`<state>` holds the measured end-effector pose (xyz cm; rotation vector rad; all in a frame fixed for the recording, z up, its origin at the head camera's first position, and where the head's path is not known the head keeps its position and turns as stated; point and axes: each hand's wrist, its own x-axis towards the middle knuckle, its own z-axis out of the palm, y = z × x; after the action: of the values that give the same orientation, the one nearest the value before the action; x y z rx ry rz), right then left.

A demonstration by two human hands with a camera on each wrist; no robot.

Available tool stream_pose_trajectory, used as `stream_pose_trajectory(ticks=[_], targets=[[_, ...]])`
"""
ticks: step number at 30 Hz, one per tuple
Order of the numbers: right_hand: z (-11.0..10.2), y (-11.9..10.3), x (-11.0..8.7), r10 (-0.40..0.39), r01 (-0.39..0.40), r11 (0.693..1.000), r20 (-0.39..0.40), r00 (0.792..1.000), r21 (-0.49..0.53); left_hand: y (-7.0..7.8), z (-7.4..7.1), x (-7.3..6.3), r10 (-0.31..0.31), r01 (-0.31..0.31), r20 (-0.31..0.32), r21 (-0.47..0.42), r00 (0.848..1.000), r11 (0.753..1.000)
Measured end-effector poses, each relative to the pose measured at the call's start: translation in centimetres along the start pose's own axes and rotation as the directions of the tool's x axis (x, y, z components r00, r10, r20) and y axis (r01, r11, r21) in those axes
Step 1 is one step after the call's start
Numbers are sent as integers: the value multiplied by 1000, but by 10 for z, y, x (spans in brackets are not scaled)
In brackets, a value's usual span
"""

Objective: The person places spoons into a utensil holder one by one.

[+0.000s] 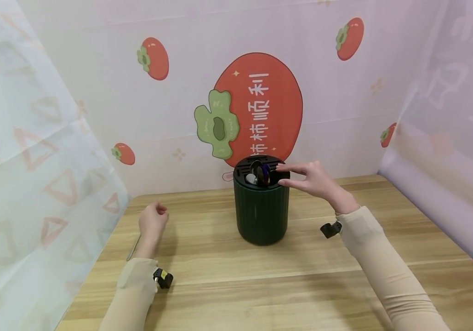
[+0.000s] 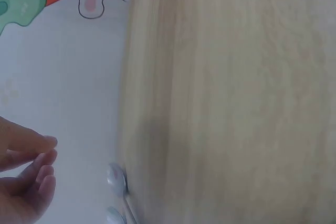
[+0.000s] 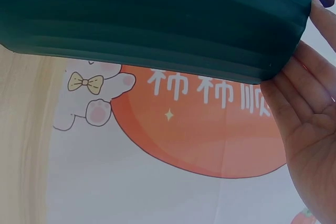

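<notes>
A dark green ribbed utensil holder (image 1: 262, 214) with a black slotted top stands upright on the table. Several utensil heads, one pale (image 1: 251, 179) and others dark and glossy (image 1: 263, 174), show in its opening. My right hand (image 1: 312, 180) is at the rim's right side, thumb and fingers extended; in the right wrist view its fingers (image 3: 302, 80) overlap the holder's top end. To the left of the holder, my left hand (image 1: 152, 224) hovers with fingers loosely bent and nothing visible in them. Below it, two metal spoons (image 2: 116, 179) lie on the table, partly out of view.
The wooden table (image 1: 219, 285) reaches back to a cloth backdrop (image 1: 190, 92) printed with persimmons. Patterned cloth sides (image 1: 33, 161) rise at left and right. A small black camera (image 1: 163, 278) sits at the left wrist, another (image 1: 330, 229) at the right.
</notes>
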<state>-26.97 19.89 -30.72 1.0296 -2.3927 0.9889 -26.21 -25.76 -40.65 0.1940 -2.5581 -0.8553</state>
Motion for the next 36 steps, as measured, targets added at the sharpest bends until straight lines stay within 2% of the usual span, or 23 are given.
stream_pose_trajectory(ticks=[6, 11, 19, 26, 36], targets=[[-1, 0, -1, 5, -5, 1000, -5, 1000, -3, -11, -5, 2, -51, 48, 68, 46, 996, 998], [-1, 0, -1, 10, -10, 1000, -2, 1000, -19, -20, -8, 3, -106, 92, 129, 110, 986, 990], [-2, 0, 0, 2, -2, 1000, -2, 1000, -17, -18, -14, 0, -157, 119, 215, 182, 964, 976], [-1, 0, -2, 2, -2, 1000, -4, 1000, -18, -19, -15, 0, -190, 127, 251, 247, 949, 961], [0, 1, -2, -4, 4, 1000, -11, 1000, -27, -26, -9, 3, -213, 135, 299, 260, 930, 956]])
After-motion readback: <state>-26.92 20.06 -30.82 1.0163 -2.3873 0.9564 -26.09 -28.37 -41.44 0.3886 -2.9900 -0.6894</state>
